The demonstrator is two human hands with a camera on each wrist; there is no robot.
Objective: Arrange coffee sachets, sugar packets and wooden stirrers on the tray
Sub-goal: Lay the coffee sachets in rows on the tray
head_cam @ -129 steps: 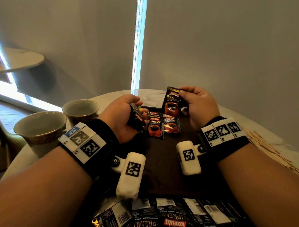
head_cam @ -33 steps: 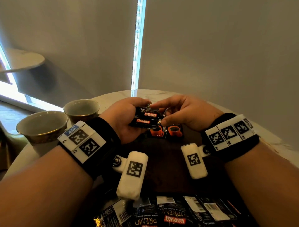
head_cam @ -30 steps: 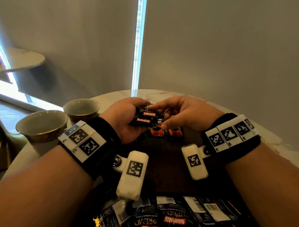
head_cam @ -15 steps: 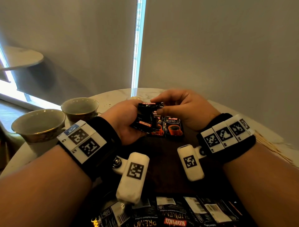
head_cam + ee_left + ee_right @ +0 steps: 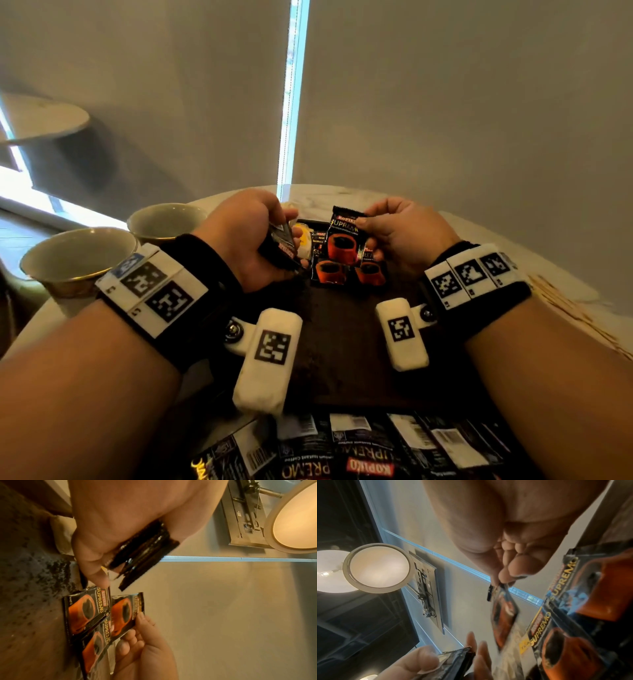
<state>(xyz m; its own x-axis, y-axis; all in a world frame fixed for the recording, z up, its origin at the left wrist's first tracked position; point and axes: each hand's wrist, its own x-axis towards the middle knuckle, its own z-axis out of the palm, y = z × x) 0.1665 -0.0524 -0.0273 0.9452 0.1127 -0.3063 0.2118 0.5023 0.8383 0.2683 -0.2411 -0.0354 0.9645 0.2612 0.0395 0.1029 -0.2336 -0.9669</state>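
Note:
A dark brown tray (image 5: pixel 342 346) lies in front of me on the round table. At its far end two black and orange coffee sachets (image 5: pixel 329 272) (image 5: pixel 82 614) (image 5: pixel 565 650) lie side by side, face up. My right hand (image 5: pixel 363 226) (image 5: pixel 503 582) pinches a third sachet (image 5: pixel 342 236) (image 5: pixel 126 614) (image 5: pixel 503 615) by its top edge, upright just above those two. My left hand (image 5: pixel 284 240) grips a small stack of sachets (image 5: pixel 281 245) (image 5: pixel 140 555) (image 5: pixel 457 662) to the left of it. A yellow sugar packet (image 5: pixel 303 240) shows behind the stack.
Two empty cups (image 5: pixel 75 253) (image 5: pixel 164 219) stand at the table's left edge. Wooden stirrers (image 5: pixel 565 308) lie in a pile on the right. A strip of joined coffee sachets (image 5: pixel 342 445) lies across the near edge, below my wrists.
My right hand has drawn one sachet out of the stack in my left hand, turned it upright and carried it right, over the two lying sachets. The hands have moved apart.

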